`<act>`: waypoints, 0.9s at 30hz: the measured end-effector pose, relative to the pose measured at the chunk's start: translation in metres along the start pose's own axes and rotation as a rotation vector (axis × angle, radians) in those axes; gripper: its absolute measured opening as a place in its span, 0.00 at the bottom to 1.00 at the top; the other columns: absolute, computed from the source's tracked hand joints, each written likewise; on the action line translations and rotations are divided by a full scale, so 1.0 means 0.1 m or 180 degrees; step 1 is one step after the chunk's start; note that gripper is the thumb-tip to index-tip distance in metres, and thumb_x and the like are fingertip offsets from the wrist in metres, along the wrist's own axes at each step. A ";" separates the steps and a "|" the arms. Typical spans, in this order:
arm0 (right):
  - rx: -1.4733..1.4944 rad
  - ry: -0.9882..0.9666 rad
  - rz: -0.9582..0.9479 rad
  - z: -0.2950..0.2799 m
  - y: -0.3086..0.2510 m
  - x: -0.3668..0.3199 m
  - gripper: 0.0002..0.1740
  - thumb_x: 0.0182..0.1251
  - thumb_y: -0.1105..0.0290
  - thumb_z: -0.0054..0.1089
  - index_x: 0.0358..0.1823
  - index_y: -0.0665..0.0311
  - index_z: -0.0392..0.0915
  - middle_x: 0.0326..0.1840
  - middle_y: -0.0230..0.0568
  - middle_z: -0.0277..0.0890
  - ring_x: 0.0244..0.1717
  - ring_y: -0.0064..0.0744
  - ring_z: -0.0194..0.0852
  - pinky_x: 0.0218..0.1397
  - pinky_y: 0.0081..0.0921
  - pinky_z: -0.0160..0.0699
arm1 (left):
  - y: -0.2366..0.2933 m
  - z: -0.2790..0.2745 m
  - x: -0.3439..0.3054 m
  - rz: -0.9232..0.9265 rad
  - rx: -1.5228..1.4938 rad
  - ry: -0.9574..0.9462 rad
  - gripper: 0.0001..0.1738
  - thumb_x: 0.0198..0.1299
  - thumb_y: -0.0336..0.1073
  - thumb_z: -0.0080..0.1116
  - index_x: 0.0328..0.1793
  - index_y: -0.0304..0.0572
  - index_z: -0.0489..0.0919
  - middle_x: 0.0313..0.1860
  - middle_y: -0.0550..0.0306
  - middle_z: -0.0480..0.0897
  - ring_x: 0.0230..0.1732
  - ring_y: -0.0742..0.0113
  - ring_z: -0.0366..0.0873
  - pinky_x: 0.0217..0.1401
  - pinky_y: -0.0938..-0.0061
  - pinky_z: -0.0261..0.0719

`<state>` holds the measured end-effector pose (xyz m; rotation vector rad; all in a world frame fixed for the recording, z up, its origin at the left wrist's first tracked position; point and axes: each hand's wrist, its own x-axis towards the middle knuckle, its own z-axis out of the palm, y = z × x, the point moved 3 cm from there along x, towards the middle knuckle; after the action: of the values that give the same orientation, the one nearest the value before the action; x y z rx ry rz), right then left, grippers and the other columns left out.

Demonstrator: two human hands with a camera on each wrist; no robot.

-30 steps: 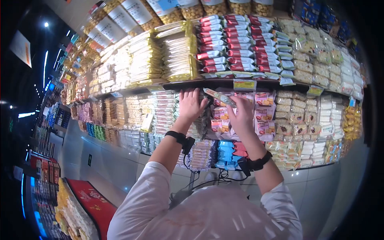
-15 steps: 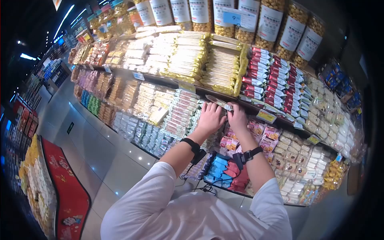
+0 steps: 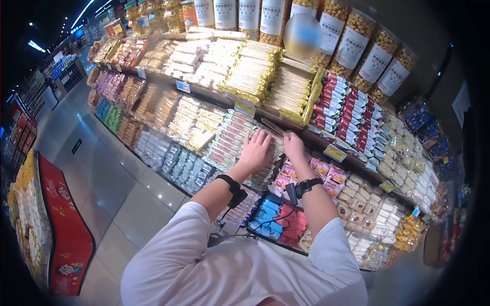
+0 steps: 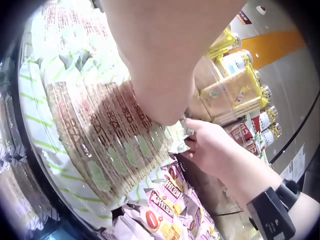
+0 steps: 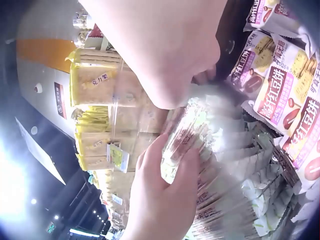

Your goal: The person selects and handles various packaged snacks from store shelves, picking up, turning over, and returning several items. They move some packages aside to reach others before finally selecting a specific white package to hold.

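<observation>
"How's the grip?"
"Left hand (image 3: 256, 149) and right hand (image 3: 294, 146) both pinch one packet (image 5: 181, 136)."
"Where's that?"
"Over the back of a row of similar packets (image 4: 100, 135), near pink biscuit packs (image 5: 280, 95), below yellow-edged packs (image 3: 289, 89)."

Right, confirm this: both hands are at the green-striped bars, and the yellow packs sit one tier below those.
Not below: the head view shows the yellow packs one tier above the green-striped bars. The left hand and right hand are at those bars.
</observation>
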<state>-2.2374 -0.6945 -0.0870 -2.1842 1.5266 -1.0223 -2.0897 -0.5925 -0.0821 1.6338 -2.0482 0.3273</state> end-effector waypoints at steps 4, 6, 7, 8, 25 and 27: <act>-0.0010 -0.0103 0.0242 0.17 0.17 0.10 0.22 0.72 0.57 0.48 0.53 0.66 0.80 0.51 0.62 0.80 0.56 0.59 0.77 0.61 0.45 0.74 | -0.16 0.06 -0.09 -0.0342 -0.0046 -0.0194 0.38 0.62 0.53 0.57 0.74 0.44 0.65 0.74 0.43 0.64 0.79 0.48 0.55 0.78 0.45 0.51; -0.0011 -0.0297 0.0113 0.15 0.13 0.12 0.23 0.72 0.57 0.47 0.55 0.66 0.79 0.53 0.61 0.79 0.57 0.58 0.76 0.63 0.44 0.73 | -0.18 0.02 -0.09 -0.0383 -0.0065 -0.0258 0.38 0.63 0.55 0.56 0.74 0.45 0.65 0.76 0.43 0.63 0.79 0.48 0.54 0.78 0.45 0.51; -0.0032 -0.0298 0.0099 0.12 0.13 0.12 0.23 0.72 0.57 0.47 0.55 0.66 0.79 0.53 0.61 0.79 0.57 0.58 0.76 0.63 0.44 0.73 | -0.20 0.00 -0.08 -0.0464 0.0052 -0.0325 0.38 0.64 0.57 0.54 0.75 0.46 0.64 0.77 0.42 0.61 0.80 0.48 0.53 0.78 0.45 0.50; -0.0049 -0.0451 0.0150 0.07 0.10 0.11 0.23 0.73 0.56 0.46 0.56 0.66 0.78 0.53 0.61 0.79 0.57 0.58 0.76 0.63 0.43 0.73 | -0.23 0.01 -0.07 -0.0474 0.0041 -0.0304 0.38 0.64 0.57 0.54 0.75 0.46 0.64 0.77 0.42 0.61 0.80 0.48 0.53 0.78 0.45 0.50; 0.0582 -0.0214 -0.0120 -0.63 -0.31 -0.99 0.21 0.65 0.66 0.63 0.56 0.69 0.76 0.61 0.52 0.73 0.64 0.46 0.71 0.67 0.34 0.69 | -1.27 -0.43 -0.85 -0.1411 -0.0044 -0.0103 0.35 0.60 0.50 0.59 0.72 0.45 0.68 0.72 0.43 0.67 0.74 0.45 0.62 0.73 0.46 0.60; 0.0882 -0.0491 0.0489 -0.89 -0.53 -1.41 0.20 0.66 0.67 0.63 0.57 0.69 0.76 0.61 0.49 0.73 0.63 0.41 0.72 0.64 0.32 0.73 | -1.73 -0.49 -1.18 -0.1834 -0.0061 0.0182 0.35 0.55 0.46 0.64 0.69 0.45 0.70 0.65 0.45 0.72 0.68 0.48 0.69 0.68 0.49 0.65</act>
<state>-2.2883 -0.5317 -0.0471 -1.8793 1.3692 -0.9308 -1.8940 -0.5130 -0.1218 2.0778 -1.4452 0.1447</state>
